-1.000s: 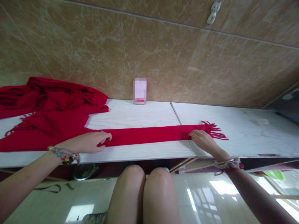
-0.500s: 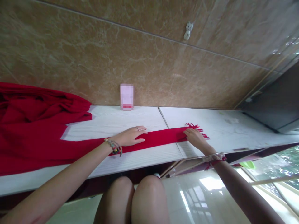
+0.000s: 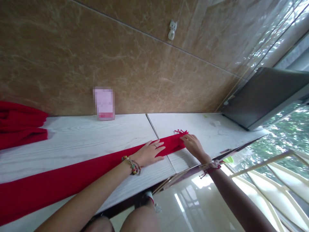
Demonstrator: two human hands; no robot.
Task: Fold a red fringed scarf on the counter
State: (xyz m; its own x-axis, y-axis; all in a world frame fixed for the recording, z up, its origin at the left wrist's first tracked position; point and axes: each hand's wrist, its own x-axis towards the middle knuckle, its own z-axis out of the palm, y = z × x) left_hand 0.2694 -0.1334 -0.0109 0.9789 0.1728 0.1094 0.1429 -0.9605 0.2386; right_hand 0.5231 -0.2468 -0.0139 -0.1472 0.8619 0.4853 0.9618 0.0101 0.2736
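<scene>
A long red scarf (image 3: 65, 177) stretches along the white wood-grain counter (image 3: 103, 137), narrowing towards its fringed end (image 3: 181, 132). My left hand (image 3: 148, 154) rests palm down on the narrow part, fingers spread. At the fringed end is my right hand (image 3: 194, 148), its fingers closed on the scarf and covering part of the fringe. More red cloth (image 3: 21, 125) lies bunched at the far left, cut off by the picture's edge.
A pink and white box, blurred out (image 3: 105, 103), leans by the brown marbled wall (image 3: 130, 71). A white cat-shaped hook (image 3: 172, 29) is on the wall. A dark grey appliance (image 3: 263, 96) stands at the counter's right end. My knees (image 3: 142, 219) are below the front edge.
The view has swung to the right. My left hand has slid along the scarf, closer to my right hand. The right hand is still at the fringed end.
</scene>
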